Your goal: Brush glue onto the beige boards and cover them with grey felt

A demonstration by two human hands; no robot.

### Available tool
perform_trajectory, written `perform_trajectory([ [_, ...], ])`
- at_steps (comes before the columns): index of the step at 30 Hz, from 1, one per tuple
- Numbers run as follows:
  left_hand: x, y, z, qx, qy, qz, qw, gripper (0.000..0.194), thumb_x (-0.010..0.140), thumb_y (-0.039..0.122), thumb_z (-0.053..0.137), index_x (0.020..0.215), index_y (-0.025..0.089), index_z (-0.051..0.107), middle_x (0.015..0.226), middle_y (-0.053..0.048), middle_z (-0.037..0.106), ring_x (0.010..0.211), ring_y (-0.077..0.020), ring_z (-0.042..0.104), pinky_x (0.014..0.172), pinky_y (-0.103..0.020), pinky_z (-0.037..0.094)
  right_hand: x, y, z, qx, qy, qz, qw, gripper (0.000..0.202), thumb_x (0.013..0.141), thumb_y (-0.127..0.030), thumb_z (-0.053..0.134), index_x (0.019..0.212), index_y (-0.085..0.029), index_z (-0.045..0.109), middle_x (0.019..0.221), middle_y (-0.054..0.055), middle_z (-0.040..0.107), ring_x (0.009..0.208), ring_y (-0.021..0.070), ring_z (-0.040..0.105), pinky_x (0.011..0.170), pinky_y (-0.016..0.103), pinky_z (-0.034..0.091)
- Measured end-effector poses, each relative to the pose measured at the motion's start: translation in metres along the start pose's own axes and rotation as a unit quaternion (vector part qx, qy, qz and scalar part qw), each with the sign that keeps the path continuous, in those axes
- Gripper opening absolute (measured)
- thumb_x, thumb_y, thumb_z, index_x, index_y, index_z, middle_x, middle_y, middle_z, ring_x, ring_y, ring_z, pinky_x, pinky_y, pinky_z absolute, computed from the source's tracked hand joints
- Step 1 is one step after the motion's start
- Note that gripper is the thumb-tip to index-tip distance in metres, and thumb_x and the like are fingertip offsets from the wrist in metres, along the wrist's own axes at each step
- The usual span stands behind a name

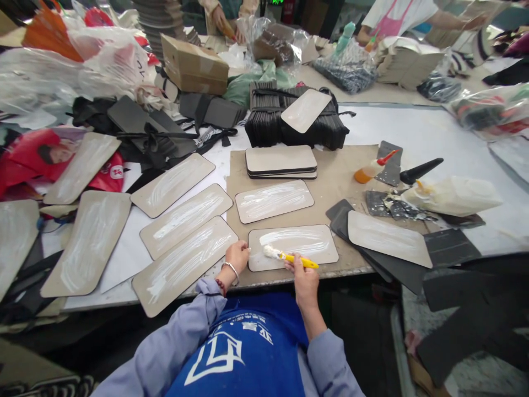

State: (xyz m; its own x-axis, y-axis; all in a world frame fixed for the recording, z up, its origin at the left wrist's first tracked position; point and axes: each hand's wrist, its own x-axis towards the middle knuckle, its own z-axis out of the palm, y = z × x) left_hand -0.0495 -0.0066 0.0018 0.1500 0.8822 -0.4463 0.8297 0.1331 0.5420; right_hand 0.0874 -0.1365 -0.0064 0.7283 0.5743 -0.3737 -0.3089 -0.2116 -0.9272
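at lower centre, the right hand (306, 282) grips a brush (286, 256) on a partly streaked board (297, 241); the left hand (237, 256), fingers narrow, meets its left edge, pinch unclear. white-streaked boards (188, 263) at left look done; the centre stack (281, 159) seems bare.
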Motion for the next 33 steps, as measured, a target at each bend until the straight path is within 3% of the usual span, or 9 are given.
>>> perform_trajectory([
  [3, -0.003, 0.0, 0.0, 0.005, -0.006, 0.01, 1.0, 0.017, 0.072, 0.015, 0.053, 0.056, 0.018, 0.049, 0.048, 0.005, 0.046, 0.056, -0.0112, 0.053, 0.055, -0.021, 0.035, 0.004, -0.015, -0.011, -0.068, 0.052, -0.067, 0.994, 0.05, 0.071, -0.057, 0.057, 0.093, -0.012, 0.058, 0.074, 0.007, 0.067, 0.069, 0.0208, 0.066, 0.074, 0.035, 0.053],
  [9, -0.013, 0.0, 0.002, 0.019, -0.006, 0.034, 0.999, 0.021, 0.072, 0.013, 0.051, 0.053, 0.018, 0.044, 0.047, 0.005, 0.045, 0.056, -0.0113, 0.051, 0.055, -0.021, 0.034, 0.0, -0.015, 0.03, -0.019, -0.078, -0.046, 0.996, 0.045, 0.074, -0.056, 0.054, 0.088, -0.014, 0.057, 0.077, 0.007, 0.067, 0.065, 0.0194, 0.065, 0.067, 0.032, 0.054],
  [11, -0.014, 0.0, 0.002, 0.023, -0.006, 0.038, 0.999, 0.022, 0.073, 0.013, 0.05, 0.052, 0.018, 0.043, 0.047, 0.005, 0.045, 0.055, -0.0114, 0.05, 0.056, -0.021, 0.034, 0.014, -0.012, 0.028, -0.032, -0.069, -0.056, 0.996, 0.046, 0.073, -0.057, 0.053, 0.088, -0.014, 0.057, 0.077, 0.007, 0.067, 0.066, 0.0197, 0.065, 0.067, 0.032, 0.054],
  [17, -0.015, -0.003, 0.005, 0.018, -0.011, 0.018, 1.0, 0.019, 0.073, 0.016, 0.047, 0.056, 0.019, 0.042, 0.048, 0.005, 0.048, 0.053, -0.0116, 0.051, 0.055, -0.021, 0.037, 0.066, -0.031, -0.074, -0.182, 0.142, -0.125, 0.965, 0.056, 0.071, -0.063, 0.05, 0.09, -0.012, 0.06, 0.072, 0.011, 0.067, 0.067, 0.0232, 0.065, 0.069, 0.035, 0.051],
  [21, -0.016, -0.003, 0.007, 0.013, 0.006, 0.029, 0.999, 0.019, 0.073, 0.017, 0.046, 0.055, 0.019, 0.041, 0.048, 0.004, 0.047, 0.055, -0.012, 0.051, 0.055, -0.021, 0.036, 0.066, -0.042, -0.115, -0.322, 0.189, -0.209, 0.904, 0.051, 0.077, -0.058, 0.043, 0.089, -0.013, 0.063, 0.078, 0.012, 0.068, 0.076, 0.0246, 0.064, 0.074, 0.036, 0.048],
  [24, -0.017, -0.005, 0.009, 0.01, 0.013, 0.038, 0.999, 0.018, 0.073, 0.019, 0.045, 0.055, 0.02, 0.041, 0.047, 0.004, 0.047, 0.055, -0.0125, 0.052, 0.054, -0.021, 0.036, 0.042, -0.039, -0.106, -0.352, 0.13, -0.3, 0.877, 0.041, 0.082, -0.049, 0.042, 0.089, -0.015, 0.064, 0.088, 0.012, 0.067, 0.084, 0.0231, 0.062, 0.079, 0.036, 0.048],
  [27, -0.015, -0.008, 0.011, 0.004, 0.016, 0.03, 0.999, 0.016, 0.073, 0.021, 0.044, 0.056, 0.02, 0.042, 0.047, 0.004, 0.046, 0.053, -0.0128, 0.052, 0.053, -0.022, 0.037, 0.011, -0.03, -0.078, -0.313, 0.037, -0.325, 0.892, 0.029, 0.084, -0.038, 0.044, 0.09, -0.017, 0.064, 0.088, 0.01, 0.066, 0.084, 0.0209, 0.062, 0.079, 0.034, 0.049],
  [30, -0.014, -0.01, 0.012, -0.034, 0.005, 0.011, 0.999, 0.014, 0.071, 0.023, 0.045, 0.058, 0.02, 0.043, 0.047, 0.005, 0.046, 0.053, -0.0132, 0.054, 0.051, -0.022, 0.038, -0.012, -0.024, -0.052, -0.236, -0.077, -0.257, 0.934, 0.024, 0.084, -0.033, 0.046, 0.093, -0.02, 0.064, 0.09, 0.007, 0.066, 0.084, 0.0195, 0.063, 0.079, 0.032, 0.05],
  [33, -0.016, -0.012, 0.013, -0.092, -0.026, 0.0, 0.995, 0.012, 0.068, 0.023, 0.046, 0.057, 0.02, 0.043, 0.047, 0.005, 0.046, 0.053, -0.0134, 0.055, 0.048, -0.021, 0.039, -0.016, -0.024, -0.032, -0.133, -0.115, -0.145, 0.974, 0.026, 0.082, -0.038, 0.05, 0.093, -0.018, 0.063, 0.09, 0.008, 0.066, 0.077, 0.0194, 0.064, 0.073, 0.031, 0.053],
])
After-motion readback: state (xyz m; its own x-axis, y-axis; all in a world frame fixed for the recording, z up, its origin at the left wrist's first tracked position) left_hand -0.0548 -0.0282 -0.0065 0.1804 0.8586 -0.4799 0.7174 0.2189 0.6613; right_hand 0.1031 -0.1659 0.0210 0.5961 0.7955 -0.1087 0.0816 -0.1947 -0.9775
